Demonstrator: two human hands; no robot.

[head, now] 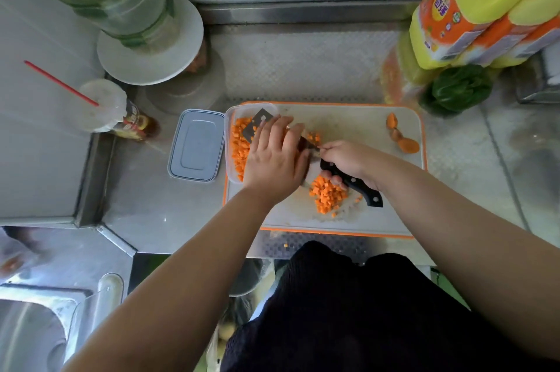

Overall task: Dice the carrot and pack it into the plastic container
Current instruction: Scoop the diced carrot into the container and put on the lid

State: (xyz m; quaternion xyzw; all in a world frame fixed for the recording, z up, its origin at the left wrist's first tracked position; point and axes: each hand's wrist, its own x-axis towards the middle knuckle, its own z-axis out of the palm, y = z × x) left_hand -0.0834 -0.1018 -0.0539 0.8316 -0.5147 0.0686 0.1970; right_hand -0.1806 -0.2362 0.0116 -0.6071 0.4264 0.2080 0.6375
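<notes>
A white cutting board [348,120] with an orange rim lies on the steel counter. On its left end stands a clear plastic container [235,173] holding diced carrot [239,141]. My right hand [348,159] grips the black handle of a cleaver [365,191], whose blade [257,123] reaches over the container. My left hand [274,156] lies flat over the blade with its fingers stretched toward the container, hiding most of the blade. Some dice show on the blade past my fingers. A loose pile of diced carrot [327,194] sits on the board under my right hand. Carrot end pieces [404,141] lie at the board's far right.
The container's lid [197,149] lies left of the board. A cup with a red straw [100,105] and a green bottle on a white plate [136,38] stand at the far left. Yellow oil bottles [485,8] and a green pepper [454,88] crowd the far right. A sink [30,326] is near left.
</notes>
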